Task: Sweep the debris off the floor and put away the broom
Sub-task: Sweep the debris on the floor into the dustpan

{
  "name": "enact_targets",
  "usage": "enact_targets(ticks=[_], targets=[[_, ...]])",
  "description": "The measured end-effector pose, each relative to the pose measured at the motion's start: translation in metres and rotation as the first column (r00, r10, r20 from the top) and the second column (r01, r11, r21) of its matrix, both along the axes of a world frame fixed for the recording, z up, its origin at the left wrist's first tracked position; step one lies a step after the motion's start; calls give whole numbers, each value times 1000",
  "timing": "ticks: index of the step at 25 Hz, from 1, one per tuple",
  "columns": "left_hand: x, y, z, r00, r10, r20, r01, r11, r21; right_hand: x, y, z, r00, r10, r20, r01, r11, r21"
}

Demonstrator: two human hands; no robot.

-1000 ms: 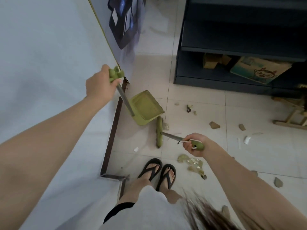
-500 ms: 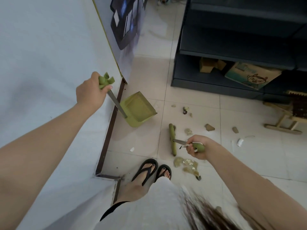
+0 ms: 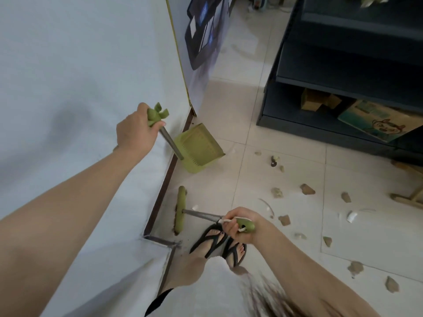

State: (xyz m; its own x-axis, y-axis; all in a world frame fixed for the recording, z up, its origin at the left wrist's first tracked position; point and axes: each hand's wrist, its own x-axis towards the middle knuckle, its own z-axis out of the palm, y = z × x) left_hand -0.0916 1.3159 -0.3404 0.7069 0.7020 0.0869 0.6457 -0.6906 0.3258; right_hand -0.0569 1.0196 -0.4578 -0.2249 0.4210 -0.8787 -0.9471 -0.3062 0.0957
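Green broom (image 3: 179,210) rests its head on the floor (image 3: 366,236) beside the wall (image 3: 91,65), the right hand (image 3: 240,226) curled round its handle. The left hand (image 3: 135,131) grips the dustpan (image 3: 199,147) handle. Sweeping looks barely started: debris (image 3: 307,189) lies scattered to the right, so the broom must reach there next.
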Motion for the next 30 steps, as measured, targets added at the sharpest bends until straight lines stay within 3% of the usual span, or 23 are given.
enact_targets(ticks=[6,10,19,26,30], targets=[[-4,5,-1,995,-73,-63,75,997,29,-4,1,-33,975,221,14,-220,975,-31],[11,6,1,989,-128,-79,132,989,58,27,-27,-24,973,232,18,-231,972,-47],[73,-34,-3,977,-213,-27,213,977,-15,70,-140,4,982,-98,162,129,973,-193],[139,-72,15,961,-268,66,271,962,-34,71,-217,22,887,-391,246,440,878,-190],[174,-80,37,942,-309,133,312,950,-2,72,-221,25,847,-446,289,504,845,-176]])
